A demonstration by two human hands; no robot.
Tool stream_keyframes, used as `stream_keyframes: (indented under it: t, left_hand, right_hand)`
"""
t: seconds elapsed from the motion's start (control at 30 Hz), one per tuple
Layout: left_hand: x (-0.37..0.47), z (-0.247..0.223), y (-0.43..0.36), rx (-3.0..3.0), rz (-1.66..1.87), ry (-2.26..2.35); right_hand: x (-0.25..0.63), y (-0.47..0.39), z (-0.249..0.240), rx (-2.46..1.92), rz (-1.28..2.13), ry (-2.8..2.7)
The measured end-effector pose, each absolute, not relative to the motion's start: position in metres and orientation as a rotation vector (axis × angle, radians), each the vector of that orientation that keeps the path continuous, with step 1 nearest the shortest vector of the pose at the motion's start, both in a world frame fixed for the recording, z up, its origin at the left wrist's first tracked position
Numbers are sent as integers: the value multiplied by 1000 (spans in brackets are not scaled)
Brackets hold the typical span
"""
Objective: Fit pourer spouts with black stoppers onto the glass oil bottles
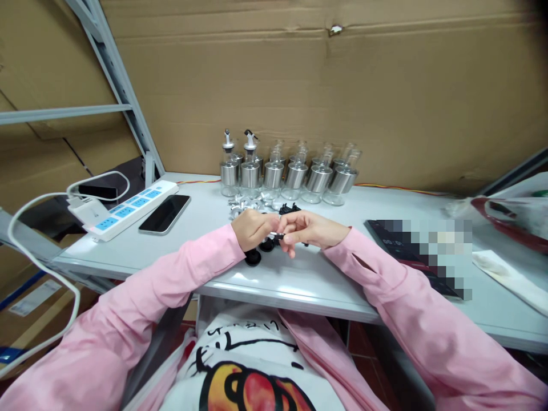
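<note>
Close together above the table's front part, my left hand and my right hand both pinch a small black and white part. Its details are too small to make out. Round black pieces lie just below my left hand. Behind my hands are silvery clear pieces and a cluster of black pieces. Glass bottles with steel bands stand in rows farther back. Two at the left carry pourer tops.
At the left of the grey table lie a white power strip with cables and a phone. A dark tablet, partly pixelated, lies at the right, near a plastic bag. Cardboard stands behind.
</note>
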State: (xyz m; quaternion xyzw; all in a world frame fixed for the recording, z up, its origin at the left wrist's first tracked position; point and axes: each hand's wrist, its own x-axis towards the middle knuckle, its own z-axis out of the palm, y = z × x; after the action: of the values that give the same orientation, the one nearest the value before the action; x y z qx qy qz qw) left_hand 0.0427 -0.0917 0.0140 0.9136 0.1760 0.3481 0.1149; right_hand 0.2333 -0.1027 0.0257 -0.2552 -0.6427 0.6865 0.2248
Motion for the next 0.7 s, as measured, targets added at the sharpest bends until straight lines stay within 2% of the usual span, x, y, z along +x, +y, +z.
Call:
stream_keyframes:
  t: [0.43, 0.7]
  left_hand:
    - [39, 20, -97, 2809, 906, 548]
    - [39, 17, -92, 2738, 1008, 570]
  right_hand:
    - [227, -105, 25, -678, 1814, -1756]
    - [228, -106, 29, -667, 1756, -1756]
